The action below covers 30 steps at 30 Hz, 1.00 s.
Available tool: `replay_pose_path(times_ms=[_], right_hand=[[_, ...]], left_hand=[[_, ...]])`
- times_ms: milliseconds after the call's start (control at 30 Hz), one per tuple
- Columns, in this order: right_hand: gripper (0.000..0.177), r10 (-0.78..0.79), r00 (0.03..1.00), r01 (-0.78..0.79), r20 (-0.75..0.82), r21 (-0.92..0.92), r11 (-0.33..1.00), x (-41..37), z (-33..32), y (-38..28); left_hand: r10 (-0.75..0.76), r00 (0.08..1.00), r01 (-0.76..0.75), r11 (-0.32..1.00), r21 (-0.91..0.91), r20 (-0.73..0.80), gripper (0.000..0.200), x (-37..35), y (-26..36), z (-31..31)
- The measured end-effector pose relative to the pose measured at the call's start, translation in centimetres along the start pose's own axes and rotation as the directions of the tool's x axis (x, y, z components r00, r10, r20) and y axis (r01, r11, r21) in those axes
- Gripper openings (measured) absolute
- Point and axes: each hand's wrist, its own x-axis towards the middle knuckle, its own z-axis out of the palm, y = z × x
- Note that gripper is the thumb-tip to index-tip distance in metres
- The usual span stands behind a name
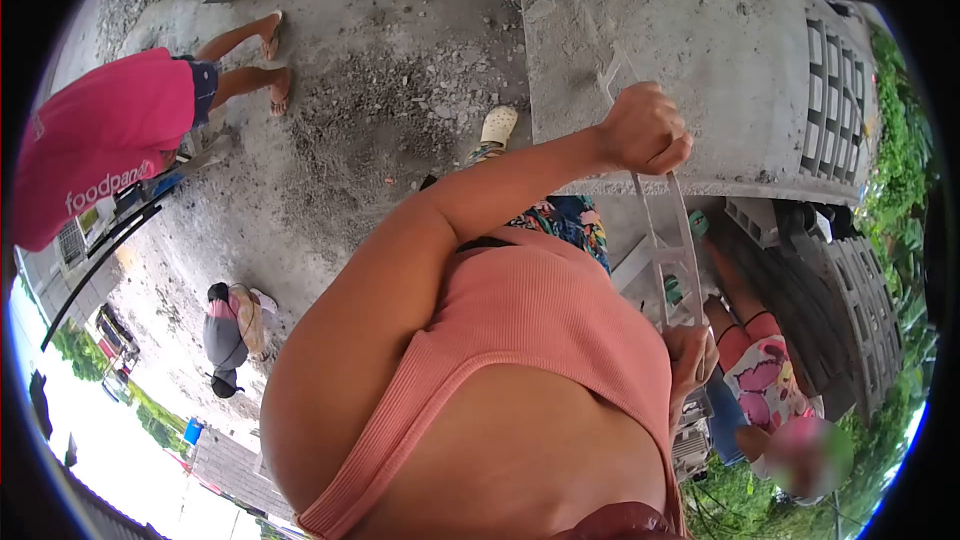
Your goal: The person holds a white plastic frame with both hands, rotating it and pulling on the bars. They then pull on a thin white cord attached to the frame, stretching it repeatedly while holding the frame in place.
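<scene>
My left hand (648,128) is closed in a fist around a long pale, ladder-like frame (678,258) with two thin rails and crossbars. The frame runs above and below this fist, and its upper end lies over the concrete slab. At the lower end, my right hand (690,360) is closed around the frame beside my pink ribbed top. My left arm reaches across the front of my body. The exact kind of tool cannot be made out.
A raised grey concrete slab (720,70) spans the upper right, with hollow blocks (836,100) along it. A person in a pink shirt (110,140) stands left. Others are at lower left (232,330) and lower right (768,380). Gravel (450,80) lies near my cream clog (497,126).
</scene>
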Motion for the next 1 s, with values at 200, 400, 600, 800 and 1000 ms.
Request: replay_pose_path(times_ms=[200,400,600,800,1000], right_hand=[[0.047,-0.287,0.948,0.275,-0.138,-0.1,0.956,9.6,7.2,1.2],[0.045,0.111,0.994,-0.112,0.021,0.284,0.952,4.2,0.6,0.5],[0.037,-0.312,0.948,0.29,-0.063,-0.231,0.929,9.5,5.0,5.6],[0.026,-0.617,0.771,0.536,0.158,-0.685,0.494,11.4,5.2,4.1],[0.034,0.16,0.984,-0.15,-0.084,0.122,0.981,4.3,-3.2,6.0]], left_hand=[[0.116,0.99,-0.126,0.985,0.117,0.084,0.042,7.0,-8.9,-2.3],[0.044,0.998,-0.047,0.996,0.077,0.038,0.043,2.5,-2.8,0.3],[0.028,0.999,-0.033,0.989,0.146,0.035,0.044,6.1,-10.0,-1.8],[-0.009,0.994,-0.008,0.987,0.162,0.105,0.045,7.8,-10.6,-2.2],[-0.034,0.998,0.035,0.999,0.025,-0.046,0.042,2.5,-3.1,0.8]])
